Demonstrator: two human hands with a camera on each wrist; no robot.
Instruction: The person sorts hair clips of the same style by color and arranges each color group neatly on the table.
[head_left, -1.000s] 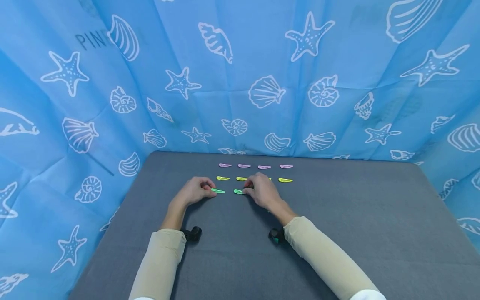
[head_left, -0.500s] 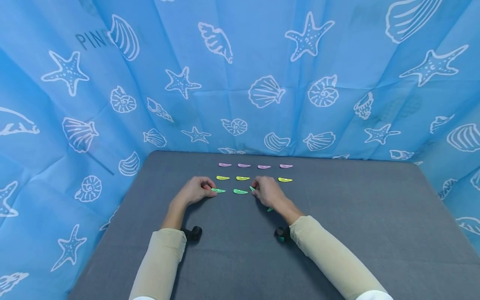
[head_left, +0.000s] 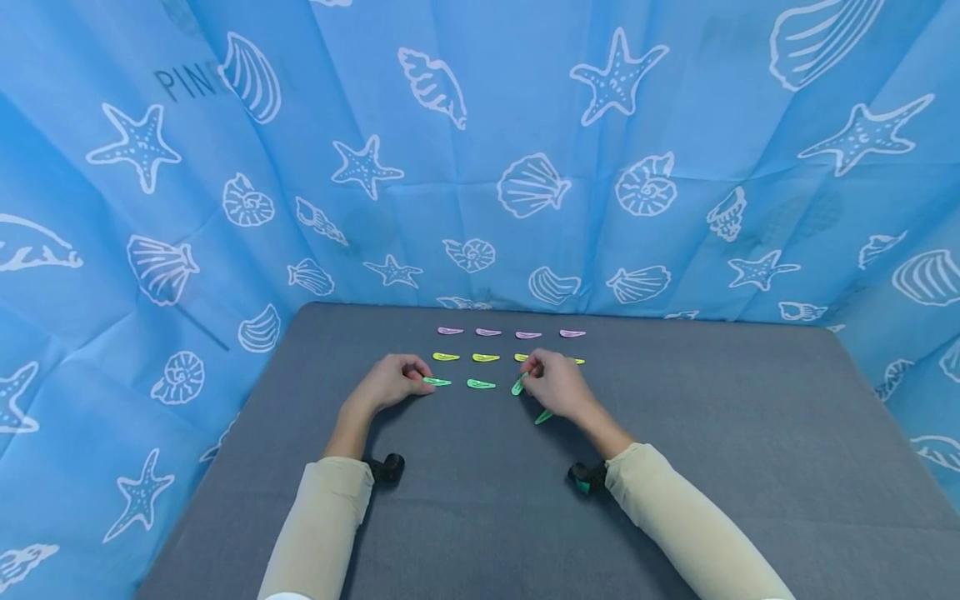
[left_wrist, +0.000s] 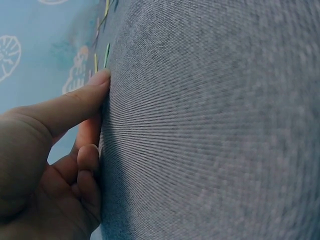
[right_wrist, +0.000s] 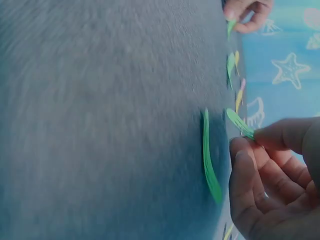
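Note:
My left hand (head_left: 388, 382) pinches the left end of a green snap hair clip (head_left: 439, 382) lying on the grey table. In the left wrist view the thumb covers most of that clip (left_wrist: 107, 54). To its right a second green hair clip (head_left: 481, 384) lies flat. My right hand (head_left: 561, 386) holds a third green hair clip (head_left: 517, 386) by one end between thumb and fingers, slanted, its wide end pointing out in the right wrist view. Below the right hand another green hair clip (right_wrist: 208, 155) lies on the cloth, slanted in the head view.
Behind the green clips runs a row of yellow hair clips (head_left: 486, 357), partly hidden by the right hand. Farther back is a row of pink hair clips (head_left: 489, 332). A blue shell-print curtain (head_left: 465, 167) hangs along the far edge of the grey table (head_left: 465, 517).
My right hand has moved right from the second green clip, which now lies released, and carries another green clip. The slanted loose clip has come into sight. My left hand stays in place.

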